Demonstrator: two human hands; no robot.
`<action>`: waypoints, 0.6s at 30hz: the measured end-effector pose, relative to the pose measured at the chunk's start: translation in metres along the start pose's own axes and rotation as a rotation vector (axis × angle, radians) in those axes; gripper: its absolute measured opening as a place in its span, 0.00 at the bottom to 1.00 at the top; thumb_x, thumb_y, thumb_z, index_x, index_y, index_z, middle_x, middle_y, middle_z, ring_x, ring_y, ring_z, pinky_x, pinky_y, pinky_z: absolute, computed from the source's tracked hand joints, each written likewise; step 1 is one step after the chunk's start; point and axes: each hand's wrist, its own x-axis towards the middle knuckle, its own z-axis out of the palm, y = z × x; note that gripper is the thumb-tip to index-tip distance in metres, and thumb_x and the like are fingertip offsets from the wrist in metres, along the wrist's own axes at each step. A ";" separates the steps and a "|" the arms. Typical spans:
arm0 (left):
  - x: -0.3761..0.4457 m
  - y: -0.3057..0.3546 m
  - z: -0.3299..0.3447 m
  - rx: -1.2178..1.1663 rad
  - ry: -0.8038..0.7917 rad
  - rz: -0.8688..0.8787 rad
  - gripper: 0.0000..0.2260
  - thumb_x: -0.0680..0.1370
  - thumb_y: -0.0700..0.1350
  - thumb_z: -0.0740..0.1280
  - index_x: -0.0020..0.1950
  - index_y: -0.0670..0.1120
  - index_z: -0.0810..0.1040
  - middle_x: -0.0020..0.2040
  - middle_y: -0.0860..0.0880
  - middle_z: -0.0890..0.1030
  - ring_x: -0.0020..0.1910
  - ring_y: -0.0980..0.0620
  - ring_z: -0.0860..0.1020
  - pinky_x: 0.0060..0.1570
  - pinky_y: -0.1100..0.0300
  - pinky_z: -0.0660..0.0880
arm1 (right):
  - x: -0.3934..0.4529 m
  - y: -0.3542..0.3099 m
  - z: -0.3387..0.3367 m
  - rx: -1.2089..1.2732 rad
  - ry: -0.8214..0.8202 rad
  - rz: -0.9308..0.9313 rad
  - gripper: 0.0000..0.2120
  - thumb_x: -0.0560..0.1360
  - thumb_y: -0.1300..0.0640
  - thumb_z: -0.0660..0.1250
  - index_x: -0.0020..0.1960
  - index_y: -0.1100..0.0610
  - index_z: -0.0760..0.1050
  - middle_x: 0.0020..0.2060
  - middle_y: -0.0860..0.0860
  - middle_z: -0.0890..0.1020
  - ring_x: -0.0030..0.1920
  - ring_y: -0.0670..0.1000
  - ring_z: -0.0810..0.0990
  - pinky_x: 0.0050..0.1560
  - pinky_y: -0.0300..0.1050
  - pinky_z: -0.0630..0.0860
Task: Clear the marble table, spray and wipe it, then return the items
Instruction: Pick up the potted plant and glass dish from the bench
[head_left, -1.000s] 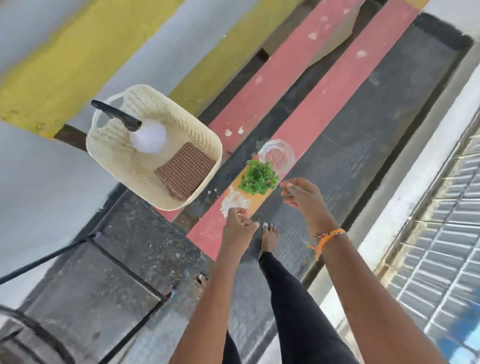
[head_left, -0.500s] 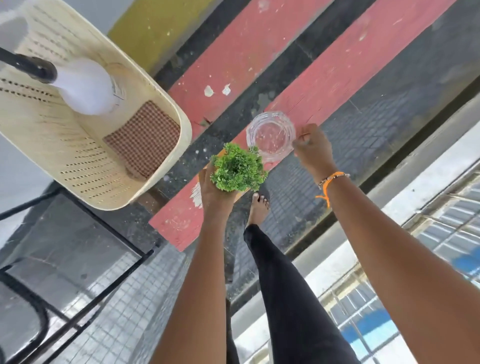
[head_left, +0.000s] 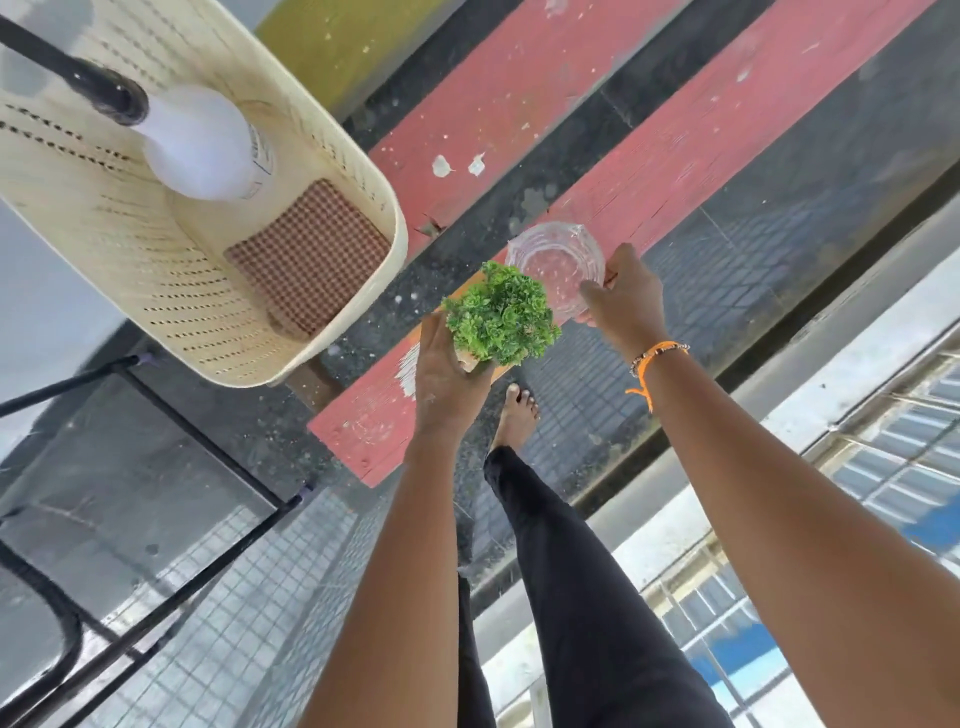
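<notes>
My left hand (head_left: 444, 371) grips the pot of a small green plant (head_left: 501, 314) over the near end of a red wooden bench (head_left: 675, 156). My right hand (head_left: 623, 299) holds the rim of a clear glass bowl (head_left: 553, 260) just beyond the plant. The pot itself is mostly hidden under the leaves. A cream plastic basket (head_left: 156, 249) at the upper left holds a white spray bottle (head_left: 202, 143) with a black trigger and a folded brown checked cloth (head_left: 309, 254). The dark marble table (head_left: 119, 483) with a black metal frame lies at the lower left.
A yellow plank (head_left: 332, 41) and a second red plank lie beyond the basket. My legs in black trousers and a bare foot (head_left: 517, 413) stand on the tiled floor below the hands. A white ledge and a glass roof run along the right side.
Both hands reached down to the bench, the left taking hold of the plant and the right the glass bowl. The view has moved closer to the bench and basket.
</notes>
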 end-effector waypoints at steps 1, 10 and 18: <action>-0.004 -0.003 -0.004 0.019 -0.013 0.001 0.25 0.71 0.42 0.72 0.66 0.46 0.70 0.63 0.47 0.71 0.64 0.53 0.67 0.66 0.69 0.59 | -0.011 -0.001 0.002 0.032 -0.014 0.019 0.09 0.71 0.61 0.63 0.38 0.54 0.62 0.35 0.57 0.77 0.39 0.58 0.80 0.41 0.54 0.78; -0.106 -0.037 -0.086 -0.168 0.124 -0.159 0.21 0.71 0.46 0.73 0.60 0.54 0.71 0.61 0.47 0.75 0.62 0.45 0.73 0.64 0.46 0.70 | -0.152 -0.022 0.036 0.139 -0.096 0.042 0.03 0.73 0.62 0.62 0.43 0.60 0.68 0.32 0.57 0.80 0.27 0.47 0.82 0.36 0.48 0.83; -0.230 -0.078 -0.194 -0.362 0.369 -0.082 0.21 0.68 0.41 0.74 0.53 0.60 0.70 0.57 0.45 0.76 0.56 0.49 0.77 0.53 0.69 0.74 | -0.295 -0.058 0.081 0.243 -0.236 -0.065 0.12 0.75 0.61 0.64 0.41 0.57 0.61 0.36 0.57 0.74 0.27 0.49 0.83 0.35 0.47 0.82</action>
